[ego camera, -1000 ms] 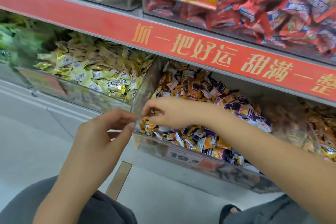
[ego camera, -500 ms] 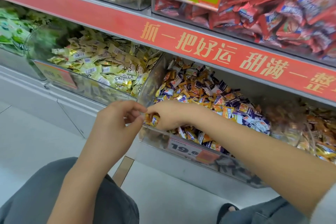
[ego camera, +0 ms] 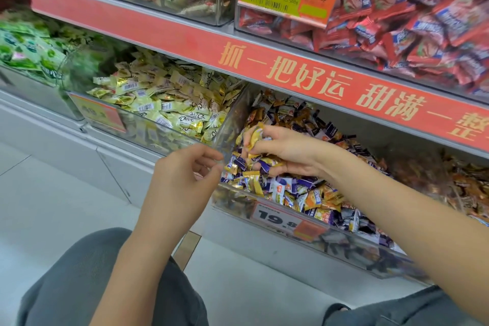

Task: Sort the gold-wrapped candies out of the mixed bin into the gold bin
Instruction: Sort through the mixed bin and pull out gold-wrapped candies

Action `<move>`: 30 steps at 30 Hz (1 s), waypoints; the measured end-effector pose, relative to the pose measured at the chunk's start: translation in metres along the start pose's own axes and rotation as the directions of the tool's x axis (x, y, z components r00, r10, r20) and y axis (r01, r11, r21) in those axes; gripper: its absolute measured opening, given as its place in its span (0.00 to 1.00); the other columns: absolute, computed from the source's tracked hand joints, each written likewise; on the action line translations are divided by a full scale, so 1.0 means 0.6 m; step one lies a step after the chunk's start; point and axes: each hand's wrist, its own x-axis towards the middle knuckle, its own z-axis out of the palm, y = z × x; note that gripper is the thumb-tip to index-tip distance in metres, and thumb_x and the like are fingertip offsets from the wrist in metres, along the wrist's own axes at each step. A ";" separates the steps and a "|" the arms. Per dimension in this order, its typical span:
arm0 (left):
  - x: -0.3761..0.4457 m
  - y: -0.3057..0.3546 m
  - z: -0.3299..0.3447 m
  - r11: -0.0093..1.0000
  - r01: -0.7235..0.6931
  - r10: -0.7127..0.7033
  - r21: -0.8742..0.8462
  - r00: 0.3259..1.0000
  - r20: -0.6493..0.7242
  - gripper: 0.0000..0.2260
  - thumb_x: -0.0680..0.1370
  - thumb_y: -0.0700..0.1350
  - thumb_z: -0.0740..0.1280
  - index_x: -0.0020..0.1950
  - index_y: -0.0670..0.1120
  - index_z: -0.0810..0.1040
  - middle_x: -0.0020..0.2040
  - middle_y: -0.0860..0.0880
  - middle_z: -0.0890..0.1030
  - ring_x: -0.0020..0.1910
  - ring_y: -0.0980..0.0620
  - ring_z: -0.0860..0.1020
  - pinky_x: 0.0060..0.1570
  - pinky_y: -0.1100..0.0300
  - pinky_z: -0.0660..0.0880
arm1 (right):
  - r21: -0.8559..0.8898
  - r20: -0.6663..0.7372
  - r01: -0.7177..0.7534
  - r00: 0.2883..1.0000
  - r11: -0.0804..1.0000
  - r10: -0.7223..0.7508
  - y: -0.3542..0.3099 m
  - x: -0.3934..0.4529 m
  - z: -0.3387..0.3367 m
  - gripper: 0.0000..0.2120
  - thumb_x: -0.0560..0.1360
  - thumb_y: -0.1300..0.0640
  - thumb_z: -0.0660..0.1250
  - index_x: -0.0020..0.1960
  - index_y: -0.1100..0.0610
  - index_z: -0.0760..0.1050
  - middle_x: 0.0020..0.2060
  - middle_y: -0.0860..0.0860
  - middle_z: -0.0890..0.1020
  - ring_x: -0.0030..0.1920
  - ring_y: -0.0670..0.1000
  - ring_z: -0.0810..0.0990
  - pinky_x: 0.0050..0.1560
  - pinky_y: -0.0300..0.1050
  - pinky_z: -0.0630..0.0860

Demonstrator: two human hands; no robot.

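risk: the gold candy (ego camera: pixel 254 135) sits in a light pinch at the right hand (ego camera: pixel 284 152) fingertips and could slip back into the mixed bin (ego camera: pixel 330 235) before clearing the divider to the gold bin (ego camera: pixel 148 137). right hand hovers over the mixed bin's left end, fingers curled. left hand (ego camera: pixel 182 180) waits at the bin's front-left corner, fingers loosely curled, holding nothing.

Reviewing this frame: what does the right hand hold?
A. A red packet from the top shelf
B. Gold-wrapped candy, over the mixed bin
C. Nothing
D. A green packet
B: the right hand pinches a gold-wrapped candy above the mixed bin of purple and orange sweets.
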 end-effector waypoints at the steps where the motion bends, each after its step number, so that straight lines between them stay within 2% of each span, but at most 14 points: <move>1: -0.001 0.005 0.003 1.000 -0.006 0.006 0.003 0.999 -0.040 0.04 0.73 0.41 0.71 0.45 0.50 0.81 0.36 0.57 0.79 0.38 0.60 0.76 0.36 0.74 0.70 | 0.108 -0.012 -0.008 1.000 0.994 0.009 0.002 -0.005 -0.001 0.05 0.77 0.62 0.64 0.47 0.52 0.75 0.46 0.51 0.81 0.39 0.49 0.78 0.25 0.35 0.71; 3: -0.003 0.016 0.015 0.999 -0.040 0.042 0.022 0.997 -0.067 0.05 0.72 0.44 0.72 0.47 0.51 0.81 0.37 0.59 0.80 0.39 0.62 0.77 0.37 0.75 0.70 | 0.340 -0.027 -0.013 0.999 0.940 0.024 0.006 -0.014 -0.003 0.07 0.78 0.64 0.62 0.45 0.54 0.74 0.45 0.52 0.81 0.38 0.50 0.79 0.23 0.34 0.70; 6: 0.001 0.029 0.041 0.994 -0.107 0.107 0.024 0.994 0.009 0.13 0.73 0.47 0.72 0.58 0.50 0.80 0.47 0.57 0.82 0.43 0.63 0.79 0.42 0.70 0.74 | 0.658 -0.012 -0.023 0.999 0.752 0.040 0.012 -0.027 -0.001 0.08 0.76 0.67 0.60 0.44 0.56 0.72 0.44 0.53 0.80 0.34 0.51 0.79 0.21 0.31 0.68; 9: 0.013 0.038 0.067 0.992 -0.124 0.119 0.033 0.985 0.124 0.19 0.76 0.44 0.68 0.68 0.50 0.72 0.53 0.56 0.80 0.51 0.58 0.78 0.48 0.64 0.75 | 0.827 0.113 -0.049 0.990 0.560 -0.080 0.018 -0.034 0.003 0.12 0.64 0.70 0.72 0.43 0.58 0.74 0.45 0.56 0.78 0.35 0.53 0.79 0.19 0.32 0.68; 11: 0.022 0.041 0.078 0.997 -0.066 0.071 -0.031 0.968 0.241 0.22 0.75 0.37 0.65 0.68 0.51 0.70 0.49 0.58 0.80 0.44 0.57 0.79 0.40 0.65 0.74 | 0.864 0.183 -0.079 0.970 0.498 -0.162 0.022 -0.038 0.003 0.15 0.60 0.71 0.75 0.42 0.59 0.75 0.45 0.57 0.78 0.38 0.56 0.79 0.19 0.34 0.70; 12: 0.026 0.041 0.082 0.996 -0.013 0.036 -0.083 0.960 0.278 0.23 0.74 0.35 0.64 0.67 0.52 0.70 0.45 0.55 0.81 0.41 0.54 0.80 0.39 0.62 0.76 | 0.870 0.190 -0.083 0.966 0.486 -0.175 0.022 -0.041 0.001 0.15 0.60 0.72 0.74 0.42 0.59 0.75 0.46 0.57 0.77 0.39 0.57 0.79 0.19 0.34 0.71; 14: 0.032 0.038 0.086 0.977 0.103 -0.043 -0.186 0.953 0.300 0.23 0.73 0.32 0.63 0.66 0.50 0.72 0.42 0.48 0.83 0.40 0.47 0.82 0.43 0.51 0.80 | 0.881 0.179 -0.084 0.970 0.465 -0.166 0.021 -0.048 -0.003 0.13 0.63 0.72 0.72 0.42 0.60 0.74 0.46 0.58 0.78 0.40 0.58 0.80 0.19 0.35 0.72; 15: 0.034 0.038 0.088 0.965 0.148 -0.076 -0.217 0.949 0.306 0.23 0.74 0.32 0.63 0.67 0.48 0.72 0.40 0.47 0.84 0.39 0.48 0.82 0.44 0.49 0.80 | 0.888 0.168 -0.084 0.974 0.452 -0.150 0.020 -0.051 -0.006 0.11 0.65 0.72 0.70 0.41 0.60 0.74 0.45 0.59 0.78 0.40 0.58 0.80 0.19 0.35 0.72; 17: 0.036 0.041 0.089 0.938 0.214 -0.125 -0.273 0.943 0.309 0.20 0.76 0.33 0.64 0.67 0.45 0.72 0.37 0.49 0.83 0.36 0.54 0.82 0.45 0.56 0.81 | 0.891 0.135 -0.073 0.985 0.448 -0.108 0.020 -0.055 -0.010 0.07 0.68 0.71 0.66 0.41 0.60 0.74 0.45 0.59 0.79 0.40 0.58 0.81 0.19 0.35 0.72; 19: 0.036 0.050 0.086 0.883 0.291 -0.167 -0.367 0.927 0.335 0.15 0.78 0.35 0.62 0.64 0.46 0.74 0.38 0.50 0.83 0.37 0.56 0.81 0.42 0.63 0.80 | 0.860 0.060 -0.031 0.997 0.510 -0.040 0.018 -0.060 -0.009 0.06 0.70 0.69 0.61 0.40 0.59 0.73 0.44 0.57 0.80 0.41 0.57 0.83 0.20 0.33 0.72; 21: 0.036 0.060 0.082 0.837 0.352 -0.188 -0.420 0.904 0.383 0.12 0.80 0.36 0.61 0.57 0.51 0.76 0.40 0.51 0.82 0.40 0.56 0.81 0.44 0.64 0.80 | 0.851 0.001 0.004 1.000 0.525 -0.009 0.019 -0.061 -0.006 0.06 0.69 0.67 0.59 0.40 0.58 0.72 0.43 0.57 0.81 0.42 0.57 0.84 0.22 0.32 0.73; 23: 0.037 0.060 0.081 0.850 0.359 -0.189 -0.385 0.891 0.413 0.13 0.79 0.38 0.62 0.52 0.56 0.75 0.40 0.54 0.81 0.39 0.57 0.79 0.47 0.61 0.79 | 0.860 -0.018 0.018 1.000 0.510 -0.004 0.019 -0.063 -0.004 0.06 0.69 0.67 0.59 0.40 0.59 0.72 0.43 0.57 0.82 0.42 0.57 0.84 0.23 0.33 0.74; 27: 0.040 0.055 0.075 0.838 0.389 -0.211 -0.382 0.877 0.431 0.14 0.74 0.38 0.70 0.58 0.51 0.78 0.38 0.56 0.81 0.29 0.64 0.76 0.35 0.69 0.71 | 0.818 -0.020 0.016 1.000 0.575 0.000 0.022 -0.068 -0.007 0.07 0.68 0.67 0.59 0.40 0.58 0.74 0.46 0.56 0.81 0.44 0.51 0.77 0.23 0.36 0.75; 30: 0.040 0.052 0.073 0.838 0.371 -0.200 -0.399 0.891 0.408 0.15 0.70 0.41 0.75 0.55 0.49 0.80 0.41 0.53 0.85 0.36 0.62 0.80 0.35 0.70 0.72 | 0.775 -0.033 0.010 0.999 0.631 0.025 0.022 -0.075 -0.012 0.09 0.71 0.68 0.58 0.41 0.58 0.74 0.45 0.56 0.82 0.43 0.53 0.79 0.26 0.39 0.78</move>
